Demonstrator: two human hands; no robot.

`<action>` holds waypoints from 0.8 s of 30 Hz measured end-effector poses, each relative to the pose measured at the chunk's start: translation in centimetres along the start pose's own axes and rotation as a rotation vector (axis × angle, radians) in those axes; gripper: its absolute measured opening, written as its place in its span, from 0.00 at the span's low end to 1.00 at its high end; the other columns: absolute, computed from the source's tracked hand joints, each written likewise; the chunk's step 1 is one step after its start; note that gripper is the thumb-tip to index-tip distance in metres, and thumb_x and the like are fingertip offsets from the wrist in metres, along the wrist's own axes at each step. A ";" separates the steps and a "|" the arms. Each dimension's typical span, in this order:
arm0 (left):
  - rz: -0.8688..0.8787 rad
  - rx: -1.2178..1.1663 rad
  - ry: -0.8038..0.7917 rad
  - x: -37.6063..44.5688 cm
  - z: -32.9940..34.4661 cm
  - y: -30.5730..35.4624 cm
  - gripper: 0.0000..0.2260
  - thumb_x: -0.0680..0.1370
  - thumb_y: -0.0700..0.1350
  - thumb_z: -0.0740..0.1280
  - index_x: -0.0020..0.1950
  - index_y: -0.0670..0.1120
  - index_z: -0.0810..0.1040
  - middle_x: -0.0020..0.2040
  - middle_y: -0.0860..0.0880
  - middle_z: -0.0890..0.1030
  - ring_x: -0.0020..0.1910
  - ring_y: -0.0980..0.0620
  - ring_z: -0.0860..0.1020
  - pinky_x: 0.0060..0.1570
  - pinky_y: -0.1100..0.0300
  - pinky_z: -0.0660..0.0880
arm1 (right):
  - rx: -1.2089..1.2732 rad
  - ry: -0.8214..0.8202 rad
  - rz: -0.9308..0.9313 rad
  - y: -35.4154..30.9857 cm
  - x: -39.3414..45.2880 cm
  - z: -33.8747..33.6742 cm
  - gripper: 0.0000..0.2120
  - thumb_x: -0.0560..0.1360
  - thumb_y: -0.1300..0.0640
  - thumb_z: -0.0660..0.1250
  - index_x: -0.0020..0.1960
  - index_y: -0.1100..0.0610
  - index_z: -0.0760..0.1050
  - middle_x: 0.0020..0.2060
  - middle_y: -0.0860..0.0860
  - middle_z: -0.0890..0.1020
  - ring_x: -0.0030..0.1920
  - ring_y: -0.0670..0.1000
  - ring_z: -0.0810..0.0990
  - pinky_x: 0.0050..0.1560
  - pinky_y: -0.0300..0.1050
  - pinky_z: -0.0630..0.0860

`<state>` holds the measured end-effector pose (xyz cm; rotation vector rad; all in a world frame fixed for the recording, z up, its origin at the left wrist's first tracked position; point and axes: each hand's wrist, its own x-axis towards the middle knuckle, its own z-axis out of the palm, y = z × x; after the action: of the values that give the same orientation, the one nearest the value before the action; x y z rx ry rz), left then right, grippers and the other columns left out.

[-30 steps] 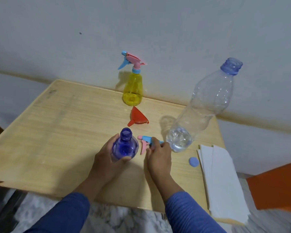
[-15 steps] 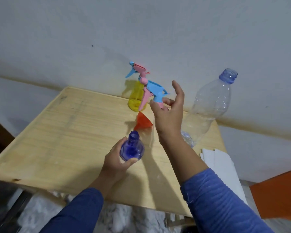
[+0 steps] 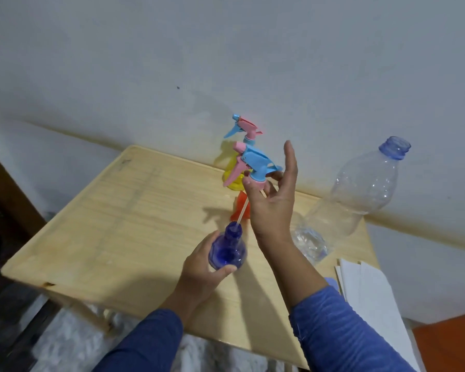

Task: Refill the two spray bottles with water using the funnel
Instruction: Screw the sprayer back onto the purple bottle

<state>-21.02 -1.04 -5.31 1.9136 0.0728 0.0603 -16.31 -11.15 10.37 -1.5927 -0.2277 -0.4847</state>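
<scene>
My left hand (image 3: 202, 269) grips the blue spray bottle (image 3: 227, 252), which stands upright on the wooden table (image 3: 124, 224). My right hand (image 3: 273, 200) holds the blue and pink spray head (image 3: 254, 166) by its collar, raised above the bottle. The head's thin dip tube (image 3: 241, 212) slants down with its tip at the bottle's open neck. Behind it stands the yellow spray bottle (image 3: 232, 181) with its own spray head (image 3: 243, 128) on, by the wall. The red funnel (image 3: 239, 210) lies behind the blue bottle, partly hidden by my right hand.
A large clear plastic water bottle (image 3: 360, 194), uncapped, stands to the right with little water at its bottom. White paper sheets (image 3: 371, 296) lie at the table's right edge. The wall runs right behind the table. An orange surface (image 3: 451, 345) shows at lower right.
My right hand has lifted the spray head up off the blue bottle, drawing the dip tube nearly out. My left hand keeps hold of the bottle.
</scene>
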 end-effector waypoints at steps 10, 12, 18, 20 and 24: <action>0.037 0.014 -0.001 0.1 0.0 0.0 0.32 0.64 0.51 0.72 0.67 0.60 0.65 0.62 0.61 0.73 0.60 0.62 0.73 0.56 0.74 0.69 | -0.109 -0.153 0.135 5.4 -5.5 -0.9 0.26 0.71 0.69 0.67 0.61 0.45 0.70 0.59 0.43 0.75 0.59 0.43 0.76 0.57 0.39 0.75; 0.032 0.016 -0.004 0.1 0.0 0.0 0.33 0.64 0.51 0.72 0.68 0.57 0.66 0.63 0.60 0.73 0.60 0.62 0.73 0.56 0.73 0.69 | -0.086 -0.176 0.154 5.3 -5.5 -1.3 0.24 0.73 0.69 0.67 0.60 0.45 0.69 0.57 0.41 0.76 0.57 0.42 0.77 0.52 0.31 0.74; 0.018 0.010 0.003 0.1 0.0 0.0 0.36 0.63 0.52 0.71 0.71 0.52 0.66 0.63 0.60 0.72 0.60 0.62 0.73 0.52 0.81 0.64 | -0.159 -0.234 0.119 5.4 -5.3 -2.5 0.21 0.74 0.64 0.68 0.60 0.43 0.70 0.55 0.42 0.77 0.56 0.43 0.78 0.52 0.33 0.76; 0.020 0.009 -0.002 0.1 0.0 0.0 0.36 0.63 0.53 0.71 0.70 0.53 0.66 0.63 0.60 0.73 0.60 0.62 0.73 0.54 0.77 0.66 | -0.158 -0.219 0.124 5.7 -5.1 -2.4 0.23 0.72 0.63 0.70 0.60 0.43 0.70 0.55 0.45 0.78 0.57 0.47 0.78 0.52 0.35 0.77; 0.032 0.014 -0.006 0.2 0.1 -0.5 0.38 0.63 0.56 0.70 0.71 0.52 0.66 0.67 0.58 0.73 0.63 0.60 0.72 0.61 0.65 0.72 | -0.187 -0.256 0.108 6.1 -5.0 -2.1 0.34 0.70 0.66 0.72 0.68 0.41 0.65 0.62 0.45 0.73 0.59 0.44 0.75 0.55 0.35 0.75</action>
<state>-20.78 -0.94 -5.80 1.9294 0.0392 0.0758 -18.46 -13.09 2.78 -1.8399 -0.2950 -0.2222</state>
